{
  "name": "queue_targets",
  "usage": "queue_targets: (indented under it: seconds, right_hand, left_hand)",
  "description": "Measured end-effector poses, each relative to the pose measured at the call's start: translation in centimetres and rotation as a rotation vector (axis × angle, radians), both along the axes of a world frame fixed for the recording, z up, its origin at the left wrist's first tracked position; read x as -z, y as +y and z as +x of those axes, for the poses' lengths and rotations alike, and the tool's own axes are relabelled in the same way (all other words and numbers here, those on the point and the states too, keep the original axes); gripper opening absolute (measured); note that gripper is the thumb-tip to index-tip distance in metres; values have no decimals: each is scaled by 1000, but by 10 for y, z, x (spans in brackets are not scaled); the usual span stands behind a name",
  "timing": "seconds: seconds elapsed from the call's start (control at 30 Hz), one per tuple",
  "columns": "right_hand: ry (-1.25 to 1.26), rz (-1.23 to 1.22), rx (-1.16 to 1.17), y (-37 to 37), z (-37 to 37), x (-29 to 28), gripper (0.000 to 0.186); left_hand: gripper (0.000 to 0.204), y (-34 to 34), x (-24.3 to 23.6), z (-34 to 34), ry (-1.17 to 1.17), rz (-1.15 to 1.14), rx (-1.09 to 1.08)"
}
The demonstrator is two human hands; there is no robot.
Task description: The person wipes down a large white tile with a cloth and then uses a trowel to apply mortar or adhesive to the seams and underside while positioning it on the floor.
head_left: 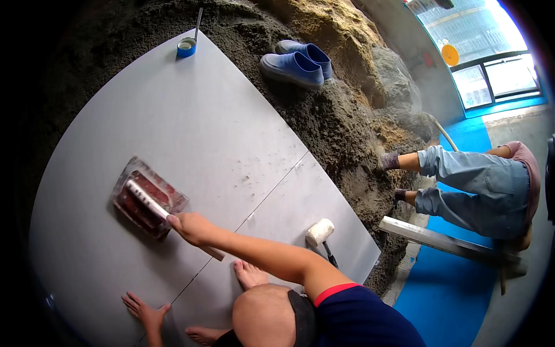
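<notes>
My right hand (193, 228) is closed around the bar handle of a tamper-like tool with a square, dark red and grey head (151, 196). The tool's head is over the large light grey tile (173, 110); whether it touches the surface I cannot tell. The handle's end sticks out past my fist. Lower left, my left hand (149, 315) rests flat on the tile with its fingers spread, holding nothing. A narrow joint separates this tile from a second grey tile (277, 225) on the right. Grey crumbs lie near that joint.
A white-headed mallet (319, 231) lies on the second tile. At the far corner sits a blue tape roll (186, 47) beside a thin rod. Blue shoes (298, 66) stand on rough mortar (341, 133). To the right, another person (480, 179) bends near a long metal straightedge (436, 238).
</notes>
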State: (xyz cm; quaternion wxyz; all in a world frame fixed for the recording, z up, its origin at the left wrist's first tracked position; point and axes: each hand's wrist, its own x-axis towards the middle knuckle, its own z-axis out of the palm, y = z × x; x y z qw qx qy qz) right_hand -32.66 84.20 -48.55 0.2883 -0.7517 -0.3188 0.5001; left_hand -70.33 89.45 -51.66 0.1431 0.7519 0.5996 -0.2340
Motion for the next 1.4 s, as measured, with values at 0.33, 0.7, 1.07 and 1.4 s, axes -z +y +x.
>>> queue_targets:
  seconds: [0.33,0.7,1.07,1.4]
  right_hand:
    - [-1022,-223,277,-254,139,56,55]
    - [-1042,-249,619,-237,266,56,29]
    - [-864,-182,866,-240,288,93,24]
    - [-685,-313,887,-239,325,78,24]
  left_hand:
    - [145,-3,9,-6,-29,40,-1]
    - [145,0,4,-18,-78,87,11]
    - [123,0,-16,25,139,6,85]
    - [148,3,24,-25,-86,85,11]
